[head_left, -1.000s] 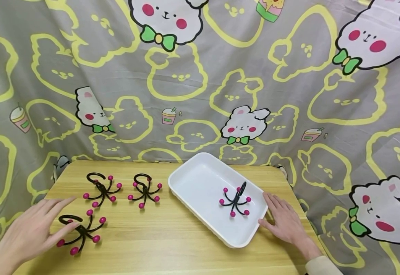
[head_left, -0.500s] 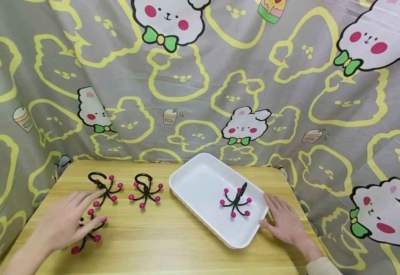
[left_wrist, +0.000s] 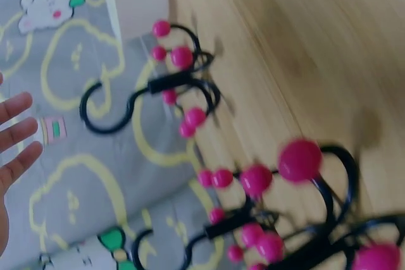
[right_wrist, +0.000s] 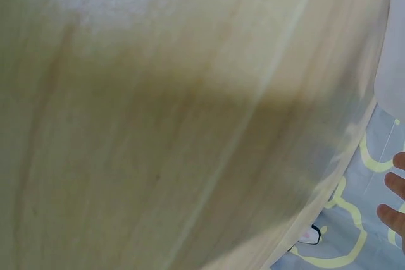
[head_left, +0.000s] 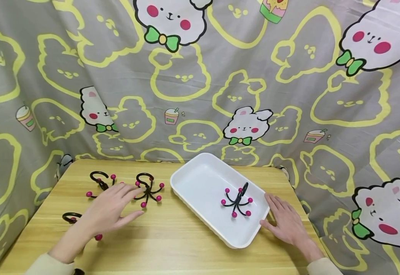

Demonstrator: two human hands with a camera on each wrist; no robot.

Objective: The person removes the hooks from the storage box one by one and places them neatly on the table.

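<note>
In the head view my left hand [head_left: 108, 208] is over the table, fingers extended and thumb apart, holding nothing. Its fingertips overlap the left side of the back middle hook hanger [head_left: 147, 193], black with curved arms tipped by magenta balls. Under and behind this hand, two matching hangers, one at the back left [head_left: 102, 186] and one at the front left [head_left: 70, 214], are partly hidden. A fourth hanger [head_left: 238, 199] stands in the white tray [head_left: 203, 187], its hook up. My right hand [head_left: 285, 219] rests against the tray's right end, fingers and thumb at the rim.
The wooden table [head_left: 172, 244] carries the angled tray right of centre. A grey patterned curtain [head_left: 193, 88] hangs behind the table and at both sides. The right wrist view mostly shows bare tabletop [right_wrist: 158, 156], with fingertips [right_wrist: 393, 216] at its right edge.
My left hand has moved right and away from me, passing over the front left hanger to the back middle one. The right hand and tray have stayed in place.
</note>
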